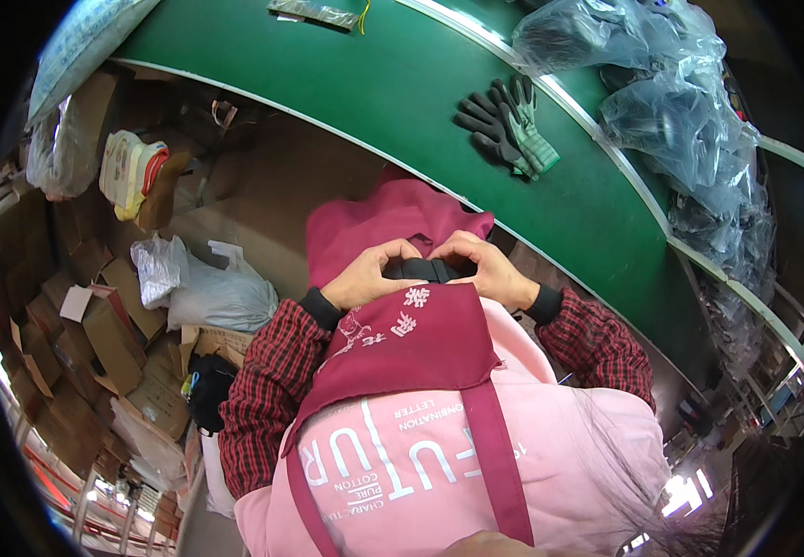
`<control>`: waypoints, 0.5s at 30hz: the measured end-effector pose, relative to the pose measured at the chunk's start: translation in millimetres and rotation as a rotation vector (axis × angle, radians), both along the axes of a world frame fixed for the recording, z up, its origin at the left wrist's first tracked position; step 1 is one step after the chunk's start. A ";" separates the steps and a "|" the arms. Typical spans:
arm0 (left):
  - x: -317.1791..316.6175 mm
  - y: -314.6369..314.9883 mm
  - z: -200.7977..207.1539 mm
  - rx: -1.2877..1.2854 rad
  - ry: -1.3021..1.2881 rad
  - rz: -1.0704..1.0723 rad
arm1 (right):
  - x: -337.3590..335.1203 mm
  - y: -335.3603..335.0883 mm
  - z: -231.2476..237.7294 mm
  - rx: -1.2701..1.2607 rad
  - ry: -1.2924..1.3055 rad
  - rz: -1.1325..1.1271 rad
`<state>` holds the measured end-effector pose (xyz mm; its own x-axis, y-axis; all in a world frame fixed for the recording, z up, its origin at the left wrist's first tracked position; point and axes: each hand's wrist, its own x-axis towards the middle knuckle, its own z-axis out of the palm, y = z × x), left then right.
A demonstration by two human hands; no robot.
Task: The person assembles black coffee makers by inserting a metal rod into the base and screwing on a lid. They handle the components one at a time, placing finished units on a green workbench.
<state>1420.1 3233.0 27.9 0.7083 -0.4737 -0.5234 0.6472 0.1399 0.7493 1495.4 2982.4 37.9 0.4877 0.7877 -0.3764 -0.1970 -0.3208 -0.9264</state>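
At my waist, my left hand (pixel 373 275) and my right hand (pixel 490 268) meet with bent fingers on a black buckle (pixel 426 270), one hand at each end of it. It looks like a strap buckle, though fingers cover part of it. The maroon apron (pixel 402 345) hangs from straps round my neck over a pink top; its lower part (pixel 365 223) spreads out beyond my hands. Red-and-black checked sleeves cover both forearms. Past my right hand, a pair of grey-green work gloves (pixel 522 135) with dark palms lies on the green table (pixel 346 88).
Clear plastic bags with dark contents (pixel 675 116) line the table's far right side, behind a metal rail (pixel 597 125). On the left are several cardboard boxes (pixel 109 339) and a white plastic bag (pixel 216 288). A small clear packet (pixel 316 13) lies at the far edge.
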 end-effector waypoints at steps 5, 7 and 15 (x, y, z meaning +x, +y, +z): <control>6.4 5.1 -1.7 0.017 -0.072 -0.093 | -4.8 4.9 3.7 -0.014 -0.046 -0.027; 10.9 4.0 1.3 0.123 -0.126 -0.153 | -8.0 6.6 -0.5 0.007 -0.133 -0.023; 25.3 1.2 21.0 0.406 -0.227 -0.343 | -7.0 0.0 0.7 -0.012 -0.190 0.030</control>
